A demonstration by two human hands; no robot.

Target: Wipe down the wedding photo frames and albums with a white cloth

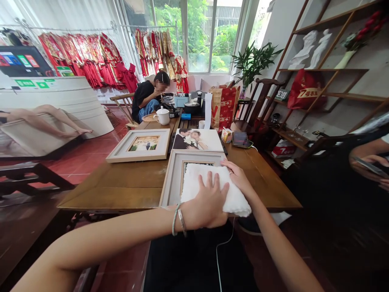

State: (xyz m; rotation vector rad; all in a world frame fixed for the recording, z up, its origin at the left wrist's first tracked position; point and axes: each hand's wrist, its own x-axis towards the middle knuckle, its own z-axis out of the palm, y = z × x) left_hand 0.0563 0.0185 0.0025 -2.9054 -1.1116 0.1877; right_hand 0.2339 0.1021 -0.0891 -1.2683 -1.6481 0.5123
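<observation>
A pale picture frame [173, 178] lies flat at the near edge of the wooden table [127, 182]. A folded white cloth [197, 182] covers its glass. My left hand [208, 200] lies flat on the cloth with fingers spread, pressing it down. My right hand [238, 176] rests on the cloth's right edge, fingers stretched over the frame's top right corner. A bracelet circles my left wrist.
A second framed photo [139, 144] and an unframed wedding print [197, 140] lie further back. A teapot [163, 116], a pot, a red bag [224, 106] and a phone stand beyond. One person sits at the far end; another person's hand [369, 164] holds a phone at right.
</observation>
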